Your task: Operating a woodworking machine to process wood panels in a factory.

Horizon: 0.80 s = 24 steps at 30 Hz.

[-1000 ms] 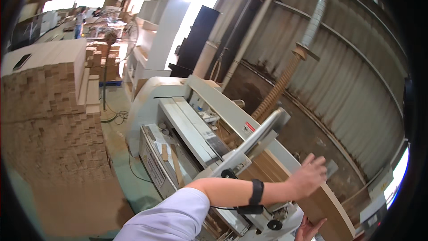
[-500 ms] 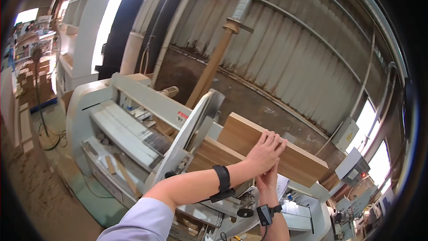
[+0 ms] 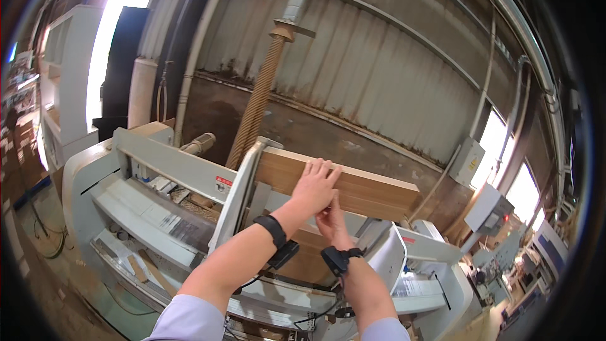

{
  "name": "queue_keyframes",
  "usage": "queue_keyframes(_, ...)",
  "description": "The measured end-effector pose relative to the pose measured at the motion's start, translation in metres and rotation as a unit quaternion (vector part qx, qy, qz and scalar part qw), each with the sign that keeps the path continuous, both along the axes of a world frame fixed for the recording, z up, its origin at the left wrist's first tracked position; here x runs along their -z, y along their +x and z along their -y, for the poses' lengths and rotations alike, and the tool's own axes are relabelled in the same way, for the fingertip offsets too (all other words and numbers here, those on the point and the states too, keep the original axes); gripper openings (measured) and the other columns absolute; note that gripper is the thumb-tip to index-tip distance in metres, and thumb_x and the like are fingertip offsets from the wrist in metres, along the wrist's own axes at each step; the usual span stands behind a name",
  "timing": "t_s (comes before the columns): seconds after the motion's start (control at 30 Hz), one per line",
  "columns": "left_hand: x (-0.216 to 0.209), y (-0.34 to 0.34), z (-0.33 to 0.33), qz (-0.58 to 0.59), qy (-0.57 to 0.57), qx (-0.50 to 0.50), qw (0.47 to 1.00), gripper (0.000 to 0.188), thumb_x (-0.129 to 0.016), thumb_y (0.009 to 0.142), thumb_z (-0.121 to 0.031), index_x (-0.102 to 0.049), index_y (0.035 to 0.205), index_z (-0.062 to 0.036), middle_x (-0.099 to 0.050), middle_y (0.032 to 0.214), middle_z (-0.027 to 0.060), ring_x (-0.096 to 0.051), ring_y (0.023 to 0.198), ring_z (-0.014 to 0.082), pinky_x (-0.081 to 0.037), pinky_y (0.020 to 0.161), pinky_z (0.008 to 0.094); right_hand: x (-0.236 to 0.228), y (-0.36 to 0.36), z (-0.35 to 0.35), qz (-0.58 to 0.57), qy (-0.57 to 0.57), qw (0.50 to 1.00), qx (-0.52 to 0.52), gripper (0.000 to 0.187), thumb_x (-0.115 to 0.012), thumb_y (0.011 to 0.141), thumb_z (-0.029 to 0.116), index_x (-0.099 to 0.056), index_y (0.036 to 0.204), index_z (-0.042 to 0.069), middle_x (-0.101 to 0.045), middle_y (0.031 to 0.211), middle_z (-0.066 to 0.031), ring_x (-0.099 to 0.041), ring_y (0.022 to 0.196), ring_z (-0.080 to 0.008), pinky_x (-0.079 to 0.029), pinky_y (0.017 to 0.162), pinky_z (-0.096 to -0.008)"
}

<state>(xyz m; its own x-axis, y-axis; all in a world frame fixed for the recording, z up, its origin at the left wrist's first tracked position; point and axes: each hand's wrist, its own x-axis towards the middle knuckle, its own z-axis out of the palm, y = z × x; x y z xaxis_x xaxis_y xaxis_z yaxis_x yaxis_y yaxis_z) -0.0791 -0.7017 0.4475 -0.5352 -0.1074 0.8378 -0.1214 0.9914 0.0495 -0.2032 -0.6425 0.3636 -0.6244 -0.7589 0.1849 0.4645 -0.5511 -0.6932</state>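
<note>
A thick, light-brown wooden board (image 3: 379,191) lies lengthwise across the machine, its left end against or right beside an upright white plate (image 3: 235,199). Over its top edge my left hand (image 3: 317,184) is closed, fingers bent across the upper face. Just below, my right hand (image 3: 334,222) grips the same board from its near, lower side; part of its fingers is hidden behind the board and the left hand. Beneath, another wooden board (image 3: 309,249) shows behind my forearms, between the white plates. Black straps with small devices sit on both wrists.
The pale woodworking machine (image 3: 88,170) spreads to both sides, with wood offcuts (image 3: 148,268) on its left bed. Behind it a ribbed brown hose (image 3: 259,95) rises. A control box (image 3: 489,211) with a red light stands at right.
Both hands have brought the board left and lower, so its left end now meets or nearly meets the upright white plate. The view has shifted right.
</note>
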Motion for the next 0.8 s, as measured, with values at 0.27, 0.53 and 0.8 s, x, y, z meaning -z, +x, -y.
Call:
queue_keyframes(0.27,0.024,-0.015,0.013,0.001,-0.013,-0.064,0.998,0.053,-0.055,0.071,-0.017,-0.043,0.122,-0.0062,-0.043,0.120,0.0148,-0.035,0.118,0.0325,-0.025,0.099,0.0470,0.032,-0.004,0.025,-0.070,0.081,0.994,-0.031,0.033,-0.061,0.083,0.031,-0.056,0.101,0.004,-0.056,0.095,-0.0012,-0.051,0.084,-0.0086,-0.044,0.071,-0.0210)
queue_keyframes(0.53,0.035,-0.030,0.002,0.053,-0.018,-0.085,0.995,0.048,-0.053,0.077,-0.017,-0.042,0.122,-0.0071,-0.042,0.123,0.0141,-0.032,0.121,0.0303,-0.022,0.101,0.0490,0.048,-0.012,0.025,0.006,0.057,0.998,-0.004,0.027,-0.060,0.084,0.030,-0.056,0.096,0.007,-0.057,0.086,0.0015,-0.053,0.073,-0.0079,-0.047,0.060,-0.0203)
queue_keyframes(0.8,0.081,0.007,-0.001,0.094,0.059,-0.095,0.989,0.048,-0.064,0.072,-0.025,-0.049,0.112,-0.0030,-0.045,0.120,0.0138,-0.036,0.118,0.0308,-0.028,0.097,0.0500,0.043,0.102,-0.039,-0.089,0.225,0.954,-0.178,0.032,-0.044,0.092,0.030,-0.053,0.106,0.003,-0.061,0.092,-0.0072,-0.060,0.079,-0.0167,-0.051,0.066,-0.0279)
